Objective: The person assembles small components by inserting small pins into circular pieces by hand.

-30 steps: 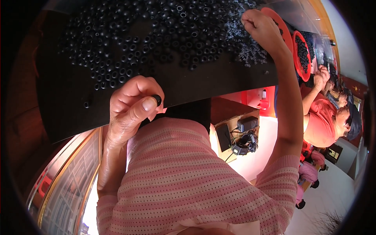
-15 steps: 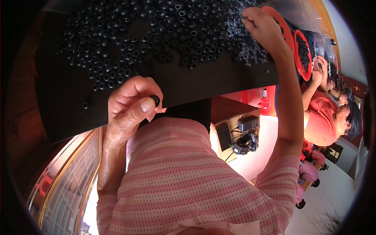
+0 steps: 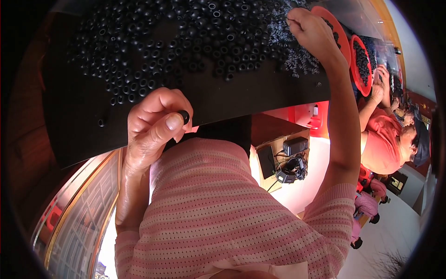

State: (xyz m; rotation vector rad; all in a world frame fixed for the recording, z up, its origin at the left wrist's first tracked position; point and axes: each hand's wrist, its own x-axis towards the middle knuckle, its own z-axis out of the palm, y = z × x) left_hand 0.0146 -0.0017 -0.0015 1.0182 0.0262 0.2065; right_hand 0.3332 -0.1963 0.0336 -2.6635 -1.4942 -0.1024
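Note:
My left hand [image 3: 155, 121] is closed in a pinch near the table's front edge. Between its thumb and fingers sits a black bead-like ring [image 3: 185, 116], round with a hole. At the far right my right hand [image 3: 309, 29] reaches over a heap of small grey pieces that look like springs [image 3: 299, 63]. Its fingers are bent and pressed together; whatever is between the fingertips is too small or hidden to make out. A wide spread of similar black rings [image 3: 186, 46] covers the far part of the dark table [image 3: 241, 95].
Right of my right hand stands a red bowl [image 3: 343, 39], and beyond it another red bowl [image 3: 360, 86] with black pieces. A co-worker [image 3: 381, 139] works there. Below the table, a carton [image 3: 278, 132] carries black adapters and cables [image 3: 292, 167]. One loose ring [image 3: 101, 122] lies at the left.
My right hand has shifted very slightly at the grey heap, and its fingers have curled in a little. My left hand keeps its pinch on the black ring, which has turned slightly.

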